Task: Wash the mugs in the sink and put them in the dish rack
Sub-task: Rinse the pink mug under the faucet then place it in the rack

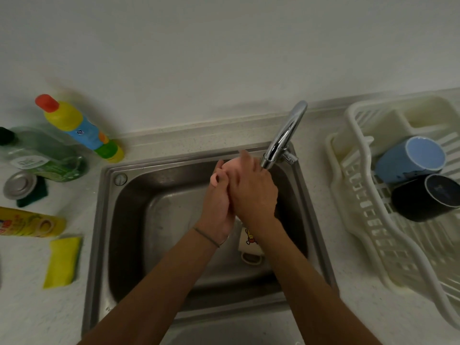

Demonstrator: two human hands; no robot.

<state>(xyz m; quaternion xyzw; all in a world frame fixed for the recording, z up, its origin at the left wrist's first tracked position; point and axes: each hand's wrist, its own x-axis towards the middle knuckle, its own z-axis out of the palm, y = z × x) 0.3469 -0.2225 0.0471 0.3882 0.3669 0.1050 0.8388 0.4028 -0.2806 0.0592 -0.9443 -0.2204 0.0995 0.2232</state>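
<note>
Evidently wet and slippery, the pink mug [230, 168] seems gripped by both left hand [217, 205] and right hand [254, 192] curled around it; hold the handle.

My right hand [254, 192] and left hand [219, 202] cover nearly all of the pink mug [230, 165]; only a curve of its body and a bit of handle show, so I cannot tell which way its mouth faces. My right forearm hides the far part of the white mug [249, 242] lying in the sink [104, 220], cutting its cartoon print short. The tap [283, 138] spout ends behind my right hand. At the left edge, the yellow bottle [29, 225] and the clear green bottle [44, 155] are cut off. The dish rack [361, 195] runs off the right edge, its black mug [425, 200] clipped there too.
</note>
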